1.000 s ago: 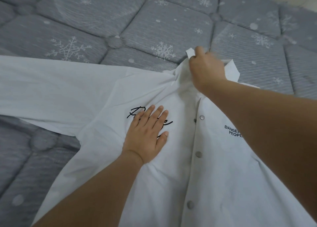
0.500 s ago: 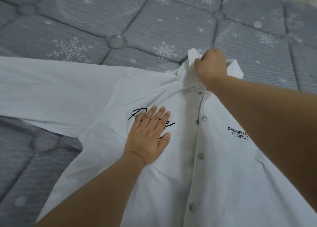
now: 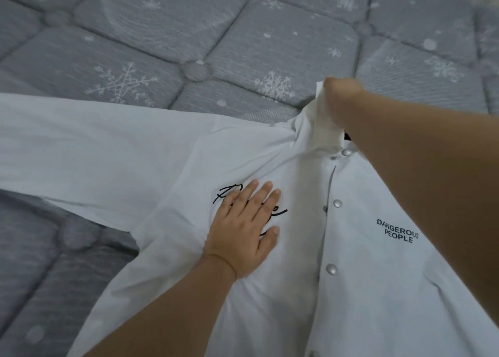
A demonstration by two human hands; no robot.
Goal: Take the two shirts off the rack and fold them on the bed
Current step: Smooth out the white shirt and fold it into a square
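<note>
A white snap-button shirt point(image 3: 135, 146) lies front-up on the bed, one sleeve stretched out to the left. It carries black script on one chest side and the print "DANGEROUS PEOPLE" on the other. My left hand point(image 3: 244, 231) rests flat on the script, fingers spread, pressing the cloth down. My right hand point(image 3: 341, 94) is closed on the shirt's collar and holds it lifted and pulled away from me. The top snaps below the collar are undone. Only one shirt is in view.
The bed is a grey quilted mattress point(image 3: 243, 32) with white snowflake prints, running all around the shirt. A strip of pale floor or wall shows at the top right corner.
My right hand has pulled the collar further up and away, stretching the cloth near the neck. My left hand stays flat on the chest print.
</note>
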